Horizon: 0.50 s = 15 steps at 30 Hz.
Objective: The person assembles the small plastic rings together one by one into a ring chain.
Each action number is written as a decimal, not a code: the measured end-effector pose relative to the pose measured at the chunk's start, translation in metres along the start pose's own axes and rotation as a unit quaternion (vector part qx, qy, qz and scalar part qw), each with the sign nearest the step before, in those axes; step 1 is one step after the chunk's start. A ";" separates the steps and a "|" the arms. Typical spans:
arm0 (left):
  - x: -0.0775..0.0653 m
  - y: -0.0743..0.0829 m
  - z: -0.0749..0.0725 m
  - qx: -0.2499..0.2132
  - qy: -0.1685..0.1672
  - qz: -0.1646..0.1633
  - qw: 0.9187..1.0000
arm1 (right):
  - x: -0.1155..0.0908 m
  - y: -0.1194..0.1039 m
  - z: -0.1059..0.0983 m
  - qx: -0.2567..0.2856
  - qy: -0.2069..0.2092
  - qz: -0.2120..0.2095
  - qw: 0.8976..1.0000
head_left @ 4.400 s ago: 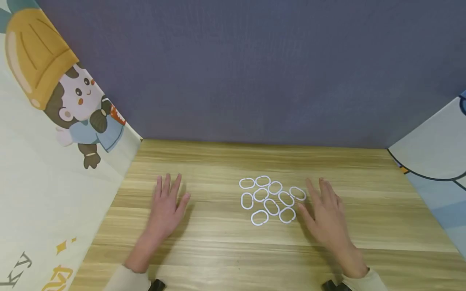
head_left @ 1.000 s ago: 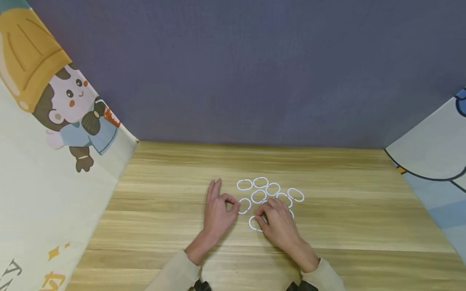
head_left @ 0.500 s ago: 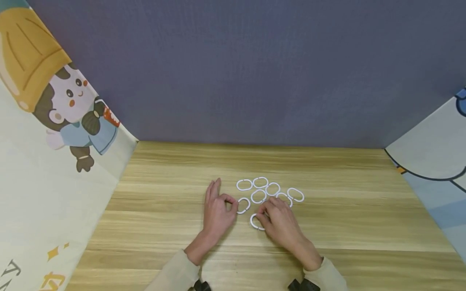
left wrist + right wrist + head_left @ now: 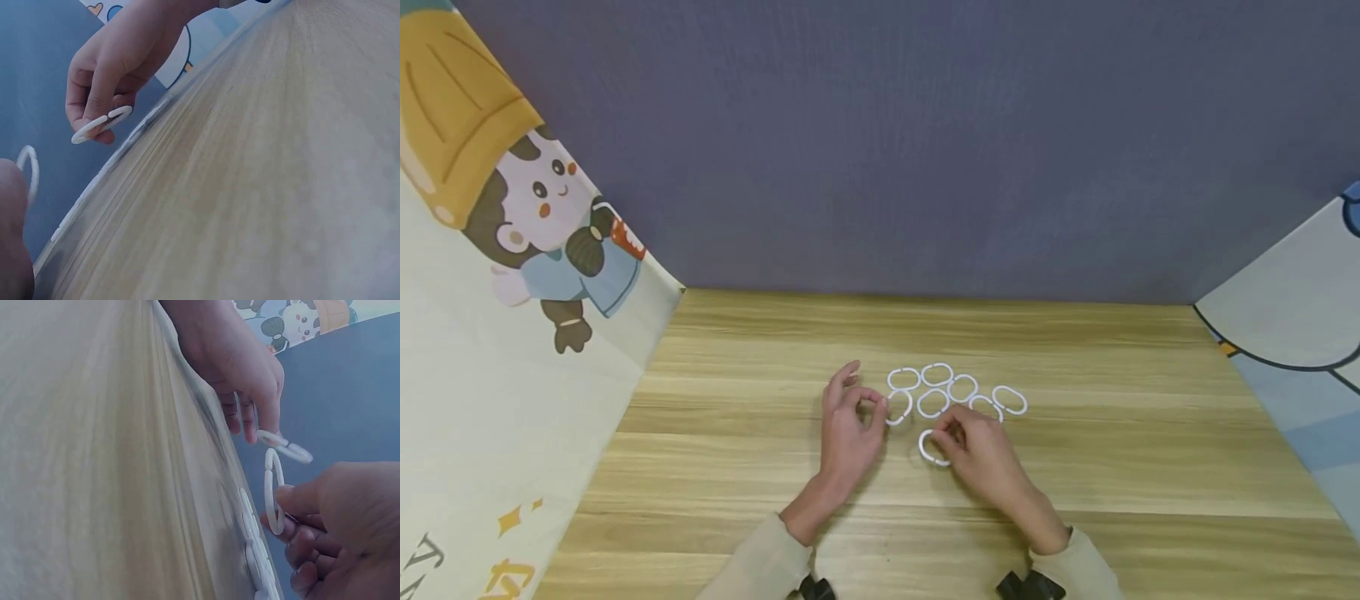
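My left hand (image 4: 850, 433) pinches a white oval split ring (image 4: 911, 407) between thumb and index finger. In the right wrist view that ring (image 4: 301, 454) is clear of the table. With thumb and fingertips, my right hand (image 4: 988, 454) holds another white split ring (image 4: 922, 447), which also hangs above the surface. Its small gap shows on the ring (image 4: 81, 135) in the left wrist view. The two held rings are apart in the head view. Several more white split rings (image 4: 937, 364) lie flat just beyond my hands, some partly hidden by my right hand.
Under the hands is a wood-grain table (image 4: 760, 500). A dark blue-grey panel (image 4: 880, 150) rises along its far edge. Side walls with cartoon prints, among them a figure (image 4: 550, 200) in a yellow hat, bound it left and right.
Both hands came inward from flat, spread poses beside the rings, and each took one ring. In the last half second both rings have risen off the table.
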State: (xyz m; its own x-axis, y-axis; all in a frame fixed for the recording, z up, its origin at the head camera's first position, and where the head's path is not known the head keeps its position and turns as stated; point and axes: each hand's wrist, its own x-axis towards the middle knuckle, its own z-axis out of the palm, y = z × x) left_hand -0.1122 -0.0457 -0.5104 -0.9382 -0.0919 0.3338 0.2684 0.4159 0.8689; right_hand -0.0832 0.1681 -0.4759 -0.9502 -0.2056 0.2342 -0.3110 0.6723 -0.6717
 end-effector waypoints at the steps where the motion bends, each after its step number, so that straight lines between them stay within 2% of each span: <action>1: 0.000 0.000 0.000 -0.025 0.006 0.001 1.000 | 0.000 0.000 -0.001 0.012 0.001 0.006 1.000; 4: 0.001 0.000 0.002 -0.106 0.026 0.001 0.994 | 0.001 0.001 -0.002 0.038 0.005 0.023 0.999; 6: 0.001 -0.001 0.003 -0.144 0.037 -0.003 0.989 | 0.002 0.001 -0.002 0.054 0.008 0.036 0.998; 10: 0.001 0.000 0.003 -0.174 0.044 -0.020 0.983 | 0.003 0.001 -0.004 0.105 0.011 0.067 0.992; 15: 0.000 0.003 0.002 -0.194 0.027 -0.031 0.980 | 0.004 0.000 -0.005 0.209 -0.004 0.108 0.972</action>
State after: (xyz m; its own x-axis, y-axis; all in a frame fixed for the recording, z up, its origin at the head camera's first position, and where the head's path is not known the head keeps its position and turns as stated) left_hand -0.1121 -0.0428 -0.5089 -0.9451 -0.1583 0.2860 0.2842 0.0345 0.9582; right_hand -0.0873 0.1709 -0.4714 -0.9938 -0.0986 0.0507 -0.0825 0.3530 -0.9320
